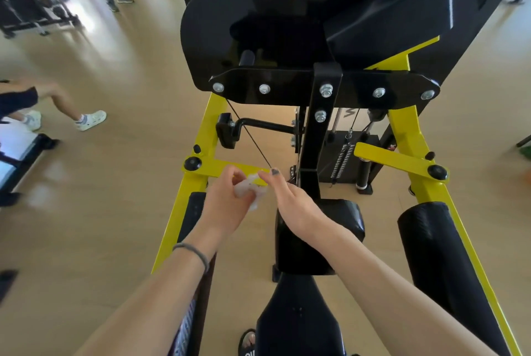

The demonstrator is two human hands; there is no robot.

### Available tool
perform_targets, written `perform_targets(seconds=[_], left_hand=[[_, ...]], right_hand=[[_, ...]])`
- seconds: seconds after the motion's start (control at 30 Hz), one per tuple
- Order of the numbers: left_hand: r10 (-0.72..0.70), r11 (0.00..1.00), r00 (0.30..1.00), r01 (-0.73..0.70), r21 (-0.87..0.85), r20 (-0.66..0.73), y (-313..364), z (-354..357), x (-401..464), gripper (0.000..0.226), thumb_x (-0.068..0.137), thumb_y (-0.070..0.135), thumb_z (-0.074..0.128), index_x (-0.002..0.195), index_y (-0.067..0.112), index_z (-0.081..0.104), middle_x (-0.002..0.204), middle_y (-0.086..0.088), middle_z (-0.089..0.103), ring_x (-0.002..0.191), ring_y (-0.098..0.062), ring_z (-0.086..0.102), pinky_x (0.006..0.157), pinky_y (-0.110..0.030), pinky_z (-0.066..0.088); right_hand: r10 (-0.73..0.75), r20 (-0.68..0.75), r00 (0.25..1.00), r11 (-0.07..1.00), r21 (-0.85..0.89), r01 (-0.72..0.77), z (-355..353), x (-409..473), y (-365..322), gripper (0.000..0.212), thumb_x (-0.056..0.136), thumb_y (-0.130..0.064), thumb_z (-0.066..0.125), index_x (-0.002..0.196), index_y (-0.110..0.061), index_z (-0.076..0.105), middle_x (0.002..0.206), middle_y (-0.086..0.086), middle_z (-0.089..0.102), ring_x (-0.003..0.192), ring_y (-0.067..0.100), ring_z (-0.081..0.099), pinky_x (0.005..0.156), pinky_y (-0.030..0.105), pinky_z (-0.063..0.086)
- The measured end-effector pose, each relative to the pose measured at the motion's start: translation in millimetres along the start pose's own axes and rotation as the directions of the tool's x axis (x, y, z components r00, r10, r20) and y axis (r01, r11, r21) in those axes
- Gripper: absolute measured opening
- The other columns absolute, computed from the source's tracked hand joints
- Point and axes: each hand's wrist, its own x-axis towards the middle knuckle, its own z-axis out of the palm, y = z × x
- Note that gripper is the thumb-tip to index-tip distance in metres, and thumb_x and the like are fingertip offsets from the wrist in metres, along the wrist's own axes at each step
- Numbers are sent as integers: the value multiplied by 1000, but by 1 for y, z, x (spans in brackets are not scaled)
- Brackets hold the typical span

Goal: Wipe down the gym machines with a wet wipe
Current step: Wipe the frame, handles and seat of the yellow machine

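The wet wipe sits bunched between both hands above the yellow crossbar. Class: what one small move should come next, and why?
Probably spread the wet wipe flat with the right hand while the left hand holds it. It is crumpled into a wad, so little of it would touch the yellow crossbar just beneath. Opened out, it could cover more of the bar per stroke.
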Motion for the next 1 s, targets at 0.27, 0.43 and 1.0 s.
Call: perform_targets(seconds=[0.27, 0.43, 1.0], left_hand=[[167, 773, 984, -93, 627, -61, -63, -72, -16, 9, 95, 13, 55, 92, 19, 61, 86, -1, 55, 72, -32, 54, 58, -36, 37], [281, 793, 953, -296, 533, 112, -94, -64, -43, 14, 89, 11, 64, 97, 17, 73, 94, 1, 63, 84, -25, 64, 63, -37, 53], [76, 997, 993, -74, -27, 86, -124, -84, -74, 78, 86, 36, 70, 152, 35, 28, 140, 20, 40, 128, 16, 36, 96, -6, 37]], right_hand=[[-75, 53, 996, 997, 9, 75, 65, -21, 10, 51, 110, -47, 28, 138, -15, 56, 137, 8, 61, 123, 18, 56, 104, 35, 42], [-106, 12, 994, 994, 32, 106, 111, -17, 23, 47, 111, -41, 31, 154, -27, 42, 158, -8, 44, 146, 6, 35, 117, 20, 23], [-457, 73, 887, 734, -532, 422, 183, -44, 55, 56, 109, -46, 13, 160, -32, 27, 170, -4, 17, 156, 6, 0, 128, 33, 9]])
